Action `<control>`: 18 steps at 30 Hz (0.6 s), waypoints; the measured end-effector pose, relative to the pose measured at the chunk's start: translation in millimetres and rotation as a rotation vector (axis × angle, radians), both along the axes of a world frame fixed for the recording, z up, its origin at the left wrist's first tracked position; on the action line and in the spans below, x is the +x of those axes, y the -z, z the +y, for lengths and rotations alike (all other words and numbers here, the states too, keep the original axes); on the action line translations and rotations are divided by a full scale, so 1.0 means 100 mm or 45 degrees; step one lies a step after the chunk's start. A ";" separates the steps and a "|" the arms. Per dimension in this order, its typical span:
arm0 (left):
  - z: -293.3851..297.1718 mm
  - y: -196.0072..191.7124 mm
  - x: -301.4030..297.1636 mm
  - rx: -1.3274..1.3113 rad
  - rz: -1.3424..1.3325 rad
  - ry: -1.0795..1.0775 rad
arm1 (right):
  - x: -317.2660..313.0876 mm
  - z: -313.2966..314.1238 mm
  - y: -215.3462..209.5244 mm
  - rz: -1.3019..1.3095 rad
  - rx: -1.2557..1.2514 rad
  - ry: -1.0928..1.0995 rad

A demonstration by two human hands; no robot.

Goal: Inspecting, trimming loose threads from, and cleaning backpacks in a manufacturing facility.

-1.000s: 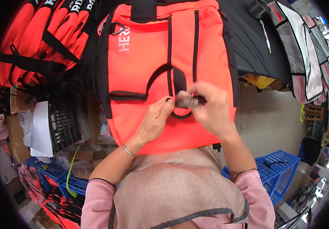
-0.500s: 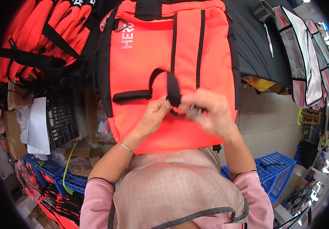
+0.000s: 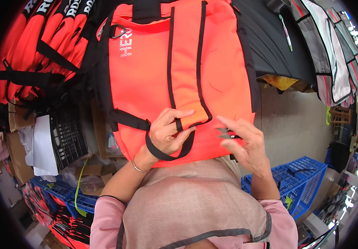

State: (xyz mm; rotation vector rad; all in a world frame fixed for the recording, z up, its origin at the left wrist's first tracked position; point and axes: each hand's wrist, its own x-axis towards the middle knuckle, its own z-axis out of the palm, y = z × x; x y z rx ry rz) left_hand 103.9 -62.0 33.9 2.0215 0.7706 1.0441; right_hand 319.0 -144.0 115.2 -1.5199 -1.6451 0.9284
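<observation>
Against stacked orange bags, left hand (image 3: 166, 133) fingers pinch the orange backpack's (image 3: 146, 79) strap end; right hand (image 3: 245, 143) grips small snips (image 3: 225, 133).

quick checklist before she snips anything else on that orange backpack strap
1. Left hand gripping the shoulder strap at its lower end: ok.
2. Thread snips in right hand: ok, held.
3. Blades clear of the left fingers: ok, a gap shows.
4. Orange backpack lying flat and spread: ok.
5. Loose thread to cut: cannot tell, too small.
6. Black webbing loop out of the blades' way: ok, under the left hand.
</observation>
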 end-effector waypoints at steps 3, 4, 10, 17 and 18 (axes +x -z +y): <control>-0.01 0.03 0.05 0.253 0.051 -0.018 | 0.00 -0.03 0.05 -0.060 0.085 0.196; -0.01 0.02 0.06 0.406 0.069 -0.005 | -0.05 -0.01 0.05 -0.204 0.216 0.259; -0.02 0.05 0.06 0.635 0.133 0.007 | -0.02 -0.08 0.17 -0.424 0.381 0.287; -0.01 0.07 0.04 0.642 0.187 0.013 | -0.05 -0.11 0.18 -0.702 0.514 0.224; -0.01 0.07 0.04 0.639 0.189 0.010 | -0.05 -0.10 0.18 -0.701 0.512 0.220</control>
